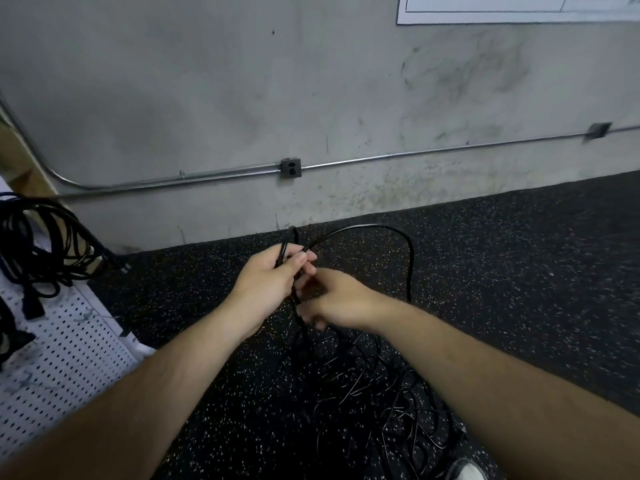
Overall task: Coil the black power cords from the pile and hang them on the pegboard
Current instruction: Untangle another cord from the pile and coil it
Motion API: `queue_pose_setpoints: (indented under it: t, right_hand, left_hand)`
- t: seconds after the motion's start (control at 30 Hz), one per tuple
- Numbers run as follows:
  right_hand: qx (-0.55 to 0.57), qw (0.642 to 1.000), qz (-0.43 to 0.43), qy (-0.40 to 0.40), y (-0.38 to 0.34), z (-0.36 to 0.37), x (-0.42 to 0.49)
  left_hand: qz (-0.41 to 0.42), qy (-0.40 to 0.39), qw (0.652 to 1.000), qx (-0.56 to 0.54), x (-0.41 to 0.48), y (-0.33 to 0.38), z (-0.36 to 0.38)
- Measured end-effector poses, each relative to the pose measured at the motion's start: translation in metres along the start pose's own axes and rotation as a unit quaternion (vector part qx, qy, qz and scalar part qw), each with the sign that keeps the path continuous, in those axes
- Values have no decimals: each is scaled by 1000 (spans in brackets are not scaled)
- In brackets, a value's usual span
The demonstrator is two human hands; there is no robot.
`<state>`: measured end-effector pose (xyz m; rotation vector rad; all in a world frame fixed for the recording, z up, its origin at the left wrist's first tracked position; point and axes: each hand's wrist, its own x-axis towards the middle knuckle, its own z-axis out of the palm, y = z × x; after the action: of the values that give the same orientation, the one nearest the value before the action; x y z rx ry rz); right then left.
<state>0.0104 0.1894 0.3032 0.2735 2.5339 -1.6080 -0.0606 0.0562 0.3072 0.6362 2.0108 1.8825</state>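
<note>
A black power cord (398,233) arcs up in a loop in front of me above the speckled floor. My left hand (273,282) grips gathered strands of this cord near its top. Just to the right and lower, my right hand (332,299) curls around the same cord, touching the left hand. Below both hands a tangled pile of black cords (374,403) lies on the floor. The white pegboard (65,351) is at the left, with coiled black cords (38,244) hanging on it.
A grey concrete wall (242,98) stands ahead with a metal conduit (173,180) and an outlet box (291,168). Dark speckled rubber flooring (519,271) stretches to the right. A white shoe (467,471) shows at the bottom edge.
</note>
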Motion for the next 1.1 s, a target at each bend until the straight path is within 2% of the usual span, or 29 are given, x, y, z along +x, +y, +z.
queue_pose_setpoints:
  t: [0.1, 0.2, 0.27, 0.3, 0.37, 0.43, 0.5, 0.57, 0.6, 0.63, 0.7, 0.77, 0.87, 1.0, 1.1]
  right_hand:
    - [7, 998, -36, 59, 2, 1, 4]
    - [-101, 992, -53, 58, 3, -2, 4]
    - [-122, 983, -85, 108, -4, -4, 1]
    - [-95, 979, -103, 151, -12, -7, -1]
    - [38, 964, -142, 222, -33, -16, -5]
    - [183, 935, -183, 241, -54, -27, -10]
    - [246, 910, -212, 258, -62, -36, -12]
    - [290, 904, -200, 244, -60, -42, -15]
    - [290, 916, -171, 219, -55, -42, -16]
    - [254, 941, -129, 183, -46, -39, -17]
    - [103, 991, -50, 74, -29, -25, -18]
    - [38, 999, -21, -5, -19, -12, -16]
    - [40, 998, -18, -40, -15, -13, -14]
    - [-65, 994, 16, -83, 0, -9, -14]
    - [-44, 999, -12, -13, -1, -2, -6]
  left_hand:
    - [-3, -10, 999, -47, -2, 4, 5]
    - [11, -23, 997, -68, -5, 7, 7]
    - [18, -11, 998, -63, -4, 8, 6]
    - [22, 1, 999, -42, -3, 6, 3]
    - [17, -7, 1000, 7, -5, 0, -3]
    - [-11, -79, 996, 35, -14, -2, -2]
    - [-30, -126, 987, 95, -21, -1, 2]
    - [-18, -91, 991, 97, -20, 1, 4]
    - [-10, -61, 996, 68, -17, 2, 2]
    - [-2, -36, 999, 39, -14, 3, -1]
    - [17, -12, 1000, 21, -13, 6, -5]
    - [36, -12, 998, 43, -14, 8, -8]
    - [41, -1, 999, 17, -11, 12, -11]
    - [41, -35, 998, -36, -11, 13, -11]
    - [58, -34, 997, -26, -11, 8, -8]
